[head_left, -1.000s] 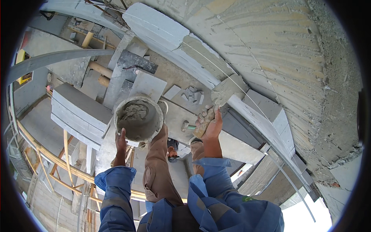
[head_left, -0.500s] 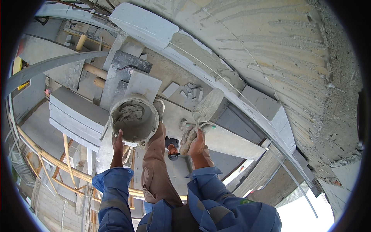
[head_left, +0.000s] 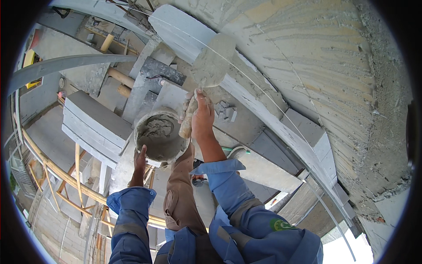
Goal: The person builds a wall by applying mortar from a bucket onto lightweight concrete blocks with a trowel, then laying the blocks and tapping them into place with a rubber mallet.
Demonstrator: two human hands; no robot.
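My left hand (head_left: pixel 140 160) grips the near rim of a round, mortar-smeared bucket (head_left: pixel 176 152). Grey wet mortar (head_left: pixel 158 126) is heaped toward the bucket's far side. My right hand (head_left: pixel 203 115) is closed round the handle of a trowel (head_left: pixel 216 59), to the right of the bucket. The grey-coated blade points away from me, by the end of the white block (head_left: pixel 180 33) in the curved course along the wall. Whether the blade touches the block or mortar there I cannot tell. A band of mortar (head_left: pixel 259 86) lies on the course to the right of the blade.
A taut string (head_left: pixel 263 83) runs along the course, beside the rough wall (head_left: pixel 307 39). Broken block pieces (head_left: pixel 226 112) lie on the platform below. Stacked blocks (head_left: pixel 94 123) stand at left, near bamboo rails (head_left: pixel 66 178). A person's hand or foot far below is partly hidden.
My right hand has carried the trowel away from me and leftward, from above the platform to the block course. The bucket, held in my left hand, appears slightly farther right as the view shifts.
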